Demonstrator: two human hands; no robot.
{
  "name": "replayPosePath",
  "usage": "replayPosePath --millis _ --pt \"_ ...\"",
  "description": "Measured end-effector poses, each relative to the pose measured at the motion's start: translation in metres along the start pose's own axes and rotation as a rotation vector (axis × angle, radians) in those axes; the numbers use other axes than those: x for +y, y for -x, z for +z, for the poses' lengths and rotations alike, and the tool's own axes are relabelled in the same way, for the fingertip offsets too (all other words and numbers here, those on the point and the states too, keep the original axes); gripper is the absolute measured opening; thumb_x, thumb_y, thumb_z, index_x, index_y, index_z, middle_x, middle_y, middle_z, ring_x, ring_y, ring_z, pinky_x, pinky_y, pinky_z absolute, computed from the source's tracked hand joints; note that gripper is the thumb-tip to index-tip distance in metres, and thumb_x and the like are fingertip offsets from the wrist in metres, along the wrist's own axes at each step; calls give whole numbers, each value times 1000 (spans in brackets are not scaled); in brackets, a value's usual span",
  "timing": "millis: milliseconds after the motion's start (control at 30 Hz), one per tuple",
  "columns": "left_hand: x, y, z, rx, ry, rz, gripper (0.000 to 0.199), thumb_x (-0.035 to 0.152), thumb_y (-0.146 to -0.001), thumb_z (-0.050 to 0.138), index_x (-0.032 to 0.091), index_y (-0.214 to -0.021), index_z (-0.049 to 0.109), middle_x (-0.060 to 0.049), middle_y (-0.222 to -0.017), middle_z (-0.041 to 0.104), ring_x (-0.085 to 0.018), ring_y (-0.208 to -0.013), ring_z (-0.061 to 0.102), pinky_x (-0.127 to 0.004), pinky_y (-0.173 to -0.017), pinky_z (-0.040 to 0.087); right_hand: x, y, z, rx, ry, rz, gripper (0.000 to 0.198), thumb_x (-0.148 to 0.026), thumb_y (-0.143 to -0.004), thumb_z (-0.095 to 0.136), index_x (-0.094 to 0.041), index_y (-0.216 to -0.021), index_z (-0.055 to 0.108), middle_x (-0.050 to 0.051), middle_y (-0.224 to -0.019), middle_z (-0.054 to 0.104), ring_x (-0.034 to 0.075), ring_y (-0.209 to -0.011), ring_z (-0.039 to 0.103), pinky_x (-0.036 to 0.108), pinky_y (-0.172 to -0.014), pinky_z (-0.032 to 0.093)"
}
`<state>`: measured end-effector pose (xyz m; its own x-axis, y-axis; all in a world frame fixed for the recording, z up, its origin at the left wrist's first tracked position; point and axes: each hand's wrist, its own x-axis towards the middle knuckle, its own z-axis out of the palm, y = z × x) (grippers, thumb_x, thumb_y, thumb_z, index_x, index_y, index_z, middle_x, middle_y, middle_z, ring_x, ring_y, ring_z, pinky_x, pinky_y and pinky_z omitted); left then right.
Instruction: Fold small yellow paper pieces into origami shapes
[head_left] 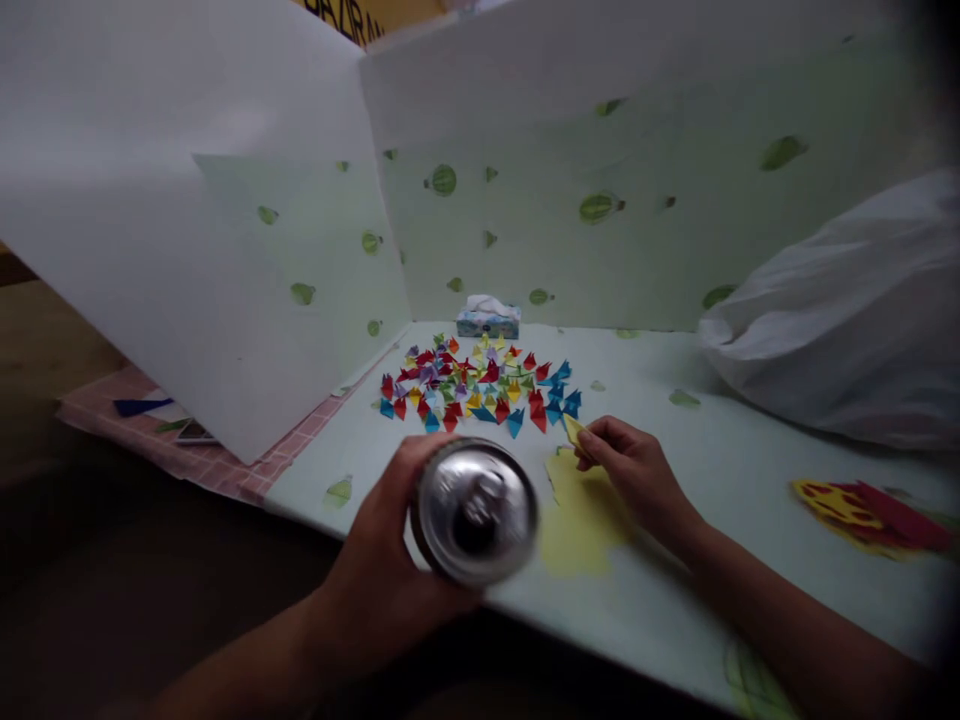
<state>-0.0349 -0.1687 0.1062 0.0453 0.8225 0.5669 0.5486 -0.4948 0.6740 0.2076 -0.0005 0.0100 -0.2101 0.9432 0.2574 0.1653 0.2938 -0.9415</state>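
Note:
My left hand (pixel 390 545) is wrapped round an opened drink can (pixel 476 515), held up close to the camera with its silver top and dark mouth hole facing me. Over the table, my right hand (pixel 626 465) pinches a small folded yellow paper piece (pixel 574 432) between thumb and fingers. Below that hand lie sheets of yellow paper (pixel 577 530). Just beyond, many small folded paper figures (pixel 480 385) in red, blue, yellow, green and purple stand grouped together. The can's side is mostly hidden by its top and my fingers.
A tissue box (pixel 488 318) stands against the back panel. White panels (pixel 225 250) enclose the table's left and back. At right sit a large white plastic bag (pixel 840 320) and red and yellow paper cutouts (pixel 870 515). A pink checked cloth (pixel 247 478) lies at left.

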Motion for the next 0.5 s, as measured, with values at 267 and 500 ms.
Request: replayPosePath --millis 267,500 --pt "36 -3 7 -98 75 246 48 44 -91 60 36 -137 50 -7 -126 67 -31 -117 64 -48 -103 54 -2 -2 0 -10 -9 -15 40 -56 -82 66 -20 -67 58 2 -58 63 17 -56 59 30 -58 47" --pt "53 -10 -2 -22 -14 389 48 43 -95 53 33 -141 48 -11 -129 64 -30 -118 63 -46 -101 56 1 -3 -1 -13 64 -57 37 -52 -87 60 -21 -67 57 4 -58 64 20 -56 60 33 -58 47"
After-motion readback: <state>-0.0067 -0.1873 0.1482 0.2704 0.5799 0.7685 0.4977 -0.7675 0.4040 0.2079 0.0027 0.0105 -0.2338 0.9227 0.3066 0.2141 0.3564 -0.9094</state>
